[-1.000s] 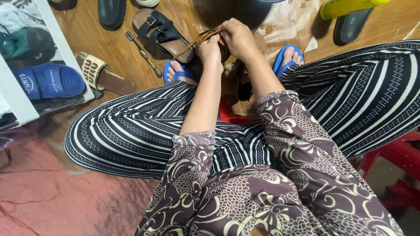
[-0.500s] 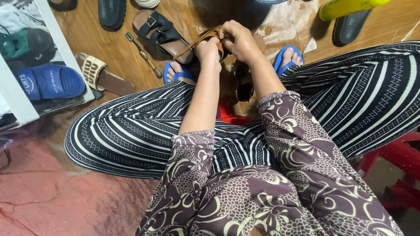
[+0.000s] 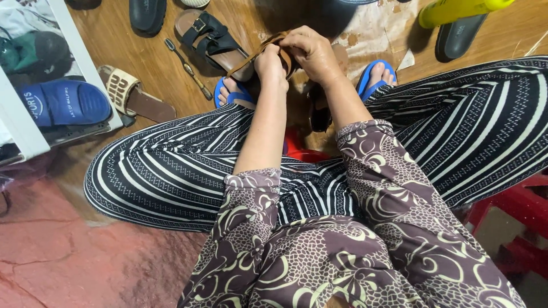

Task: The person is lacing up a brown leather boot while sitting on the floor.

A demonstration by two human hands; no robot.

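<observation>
Head view, steeply down, close

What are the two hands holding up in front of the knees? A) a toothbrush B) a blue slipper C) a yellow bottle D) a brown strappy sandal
D: the left hand and the right hand both grip a brown strappy sandal, while the blue slipper sits untouched on the shelf at the left.
</observation>
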